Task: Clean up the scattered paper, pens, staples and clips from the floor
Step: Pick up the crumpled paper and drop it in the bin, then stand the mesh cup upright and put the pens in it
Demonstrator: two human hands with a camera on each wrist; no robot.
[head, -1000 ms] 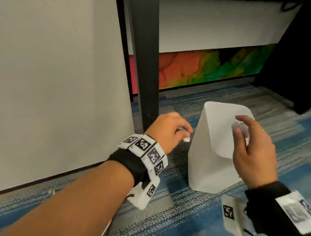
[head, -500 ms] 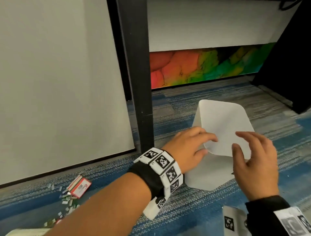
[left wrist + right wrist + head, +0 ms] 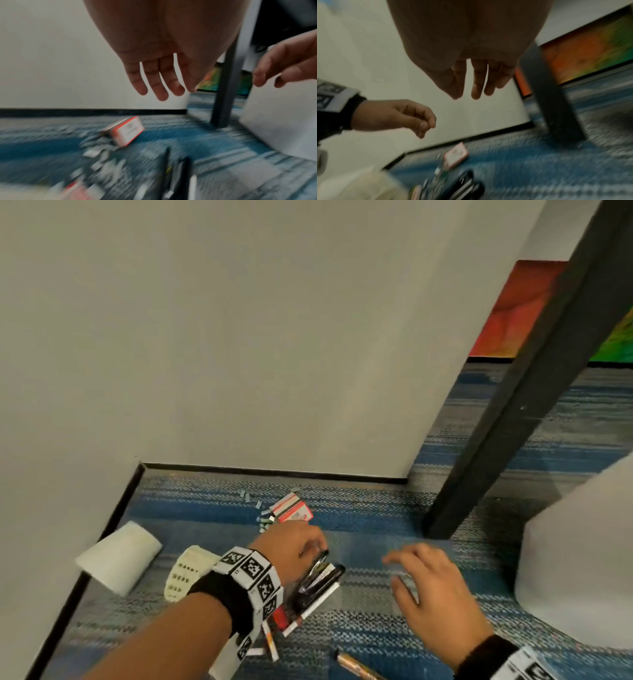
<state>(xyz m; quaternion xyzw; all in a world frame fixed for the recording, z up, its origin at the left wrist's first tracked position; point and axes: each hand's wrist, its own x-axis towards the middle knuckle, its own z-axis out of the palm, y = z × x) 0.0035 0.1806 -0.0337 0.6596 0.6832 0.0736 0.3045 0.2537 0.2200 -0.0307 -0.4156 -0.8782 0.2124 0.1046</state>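
Note:
My left hand (image 3: 313,546) hovers with loosely bent, empty fingers just above a bunch of dark pens (image 3: 318,580) lying on the carpet. In the left wrist view its fingers (image 3: 161,94) hang straight and hold nothing. A red and white staple box (image 3: 293,510) lies just beyond it, with loose staples (image 3: 263,518) spilled beside it. My right hand (image 3: 394,570) is spread open over bare carpet to the right of the pens, empty. A sheet of white paper (image 3: 120,556) lies at the left by the wall. Another pen (image 3: 359,666) lies near the bottom edge.
A white bin (image 3: 575,559) stands at the right, close to my right arm. A black desk leg (image 3: 513,412) rises behind it. Grey walls (image 3: 239,337) form a corner behind the clutter. A cream perforated object (image 3: 188,573) sits partly under my left wrist.
The view has swung left, away from the white bin. Both hands have left the bin and moved down over the pens and staples by the wall corner.

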